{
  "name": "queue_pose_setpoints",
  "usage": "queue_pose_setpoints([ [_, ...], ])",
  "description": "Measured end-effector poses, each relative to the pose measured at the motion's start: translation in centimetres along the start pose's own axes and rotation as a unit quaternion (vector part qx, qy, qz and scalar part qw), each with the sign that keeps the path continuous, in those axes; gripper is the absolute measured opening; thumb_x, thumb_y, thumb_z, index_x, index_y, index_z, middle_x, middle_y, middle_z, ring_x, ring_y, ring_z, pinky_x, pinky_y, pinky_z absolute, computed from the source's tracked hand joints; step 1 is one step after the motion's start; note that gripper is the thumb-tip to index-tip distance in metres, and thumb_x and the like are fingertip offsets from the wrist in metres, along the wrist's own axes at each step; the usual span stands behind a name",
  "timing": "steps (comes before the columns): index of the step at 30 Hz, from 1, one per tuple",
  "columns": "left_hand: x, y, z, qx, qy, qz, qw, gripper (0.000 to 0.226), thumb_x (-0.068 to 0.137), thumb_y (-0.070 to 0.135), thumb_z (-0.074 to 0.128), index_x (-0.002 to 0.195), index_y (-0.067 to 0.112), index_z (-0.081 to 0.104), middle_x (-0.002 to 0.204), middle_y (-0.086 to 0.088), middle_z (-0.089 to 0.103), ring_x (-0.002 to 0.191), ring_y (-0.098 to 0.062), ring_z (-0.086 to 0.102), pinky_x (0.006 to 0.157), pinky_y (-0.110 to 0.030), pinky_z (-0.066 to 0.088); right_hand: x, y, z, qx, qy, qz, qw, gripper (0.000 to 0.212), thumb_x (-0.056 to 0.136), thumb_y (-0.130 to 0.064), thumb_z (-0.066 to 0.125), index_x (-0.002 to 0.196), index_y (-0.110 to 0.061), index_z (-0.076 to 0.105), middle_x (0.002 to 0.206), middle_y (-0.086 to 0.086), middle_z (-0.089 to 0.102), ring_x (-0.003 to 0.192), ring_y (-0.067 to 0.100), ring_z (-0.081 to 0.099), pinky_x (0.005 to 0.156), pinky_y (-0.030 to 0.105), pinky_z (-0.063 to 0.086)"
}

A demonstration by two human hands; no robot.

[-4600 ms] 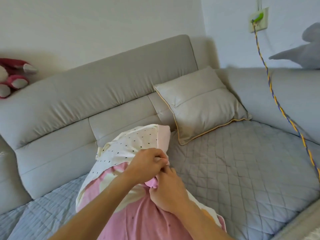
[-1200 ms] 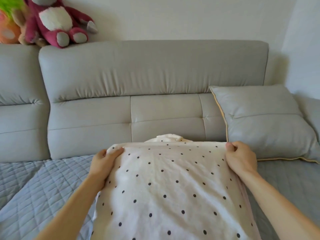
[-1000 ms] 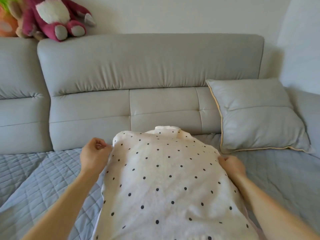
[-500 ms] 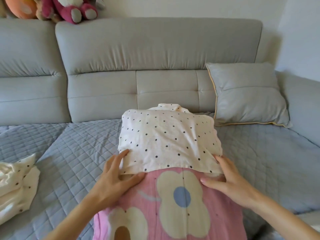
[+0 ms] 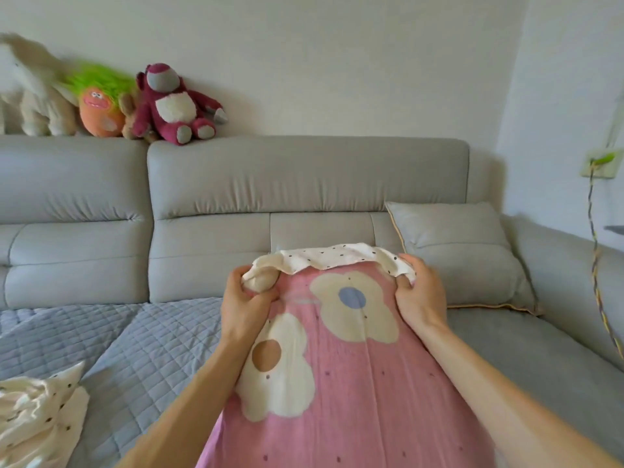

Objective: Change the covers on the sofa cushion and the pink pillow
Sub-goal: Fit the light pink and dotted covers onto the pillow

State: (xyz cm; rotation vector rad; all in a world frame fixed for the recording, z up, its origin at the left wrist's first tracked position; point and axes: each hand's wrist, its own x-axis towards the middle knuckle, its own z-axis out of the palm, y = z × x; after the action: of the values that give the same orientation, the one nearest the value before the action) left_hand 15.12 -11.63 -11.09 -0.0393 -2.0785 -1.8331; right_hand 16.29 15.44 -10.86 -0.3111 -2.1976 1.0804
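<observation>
Both grips clamp tight: left hand point(image 5: 244, 300) and right hand point(image 5: 417, 292) bunch the cream black-dotted fabric cover point(image 5: 332, 260). Half a second ago it draped lower; now the pink flower-print pillow point(image 5: 351, 383) between the grips is nearly bare, cover almost off.

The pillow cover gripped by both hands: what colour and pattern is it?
Pink cover with large cream flowers with blue or brown centres, plus tiny dark dots; the head view shows it.

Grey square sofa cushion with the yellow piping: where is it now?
In the head view, the grey square sofa cushion leans against the grey sofa backrest at right, just beyond the right hand.
</observation>
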Motion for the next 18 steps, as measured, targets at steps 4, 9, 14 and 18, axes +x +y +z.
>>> queue_pose_setpoints([
  [4, 1.1, -2.4, 0.2, 0.027, 0.015, 0.02, 0.999, 0.053, 0.067, 0.038, 0.072, 0.116, 0.038, 0.052, 0.106, 0.011, 0.065, 0.095, -0.008, 0.062, 0.08, -0.032, 0.049, 0.4, 1.6, 0.8, -0.093, -0.054, -0.012, 0.994, 0.037, 0.093, -0.021, 0.051, 0.126, -0.036, 0.056, 0.116, 0.011, 0.056, 0.106, 0.032, 0.057, 0.078, 0.032, 0.038],
  [9, -1.2, -12.4, -0.1, 0.143, -0.105, -0.174, 0.969, 0.059, 0.08, 0.055, 0.07, 0.131, 0.037, 0.045, 0.119, 0.002, 0.062, 0.107, -0.02, 0.061, 0.092, -0.036, 0.047, -4.3, 8.9, 5.0, -0.221, -0.162, 0.11, 0.955, 0.038, 0.095, -0.048, 0.042, 0.133, -0.046, 0.045, 0.126, 0.003, 0.045, 0.106, 0.031, 0.058, 0.081, 0.036, 0.046],
  [14, -2.1, -15.0, -1.2, 0.117, -0.051, -0.166, 0.978, 0.025, 0.088, 0.06, 0.056, 0.109, 0.048, 0.051, 0.113, 0.007, 0.065, 0.107, -0.018, 0.058, 0.088, -0.033, 0.042, -6.0, 12.7, 7.1, -0.186, -0.066, 0.094, 0.976, 0.039, 0.096, -0.045, 0.043, 0.131, -0.038, 0.057, 0.122, 0.009, 0.06, 0.109, 0.036, 0.057, 0.089, 0.042, 0.049],
  [18, -1.4, -15.3, -1.6, 0.137, -0.059, -0.14, 0.979, 0.009, 0.099, 0.035, 0.052, 0.1, 0.044, 0.052, 0.1, 0.014, 0.066, 0.1, -0.015, 0.061, 0.079, -0.029, 0.04, -5.5, 11.3, 7.1, -0.26, -0.036, 0.018, 0.965, 0.033, 0.096, -0.032, 0.047, 0.124, -0.025, 0.062, 0.125, 0.011, 0.061, 0.114, 0.04, 0.047, 0.095, 0.045, 0.042],
])
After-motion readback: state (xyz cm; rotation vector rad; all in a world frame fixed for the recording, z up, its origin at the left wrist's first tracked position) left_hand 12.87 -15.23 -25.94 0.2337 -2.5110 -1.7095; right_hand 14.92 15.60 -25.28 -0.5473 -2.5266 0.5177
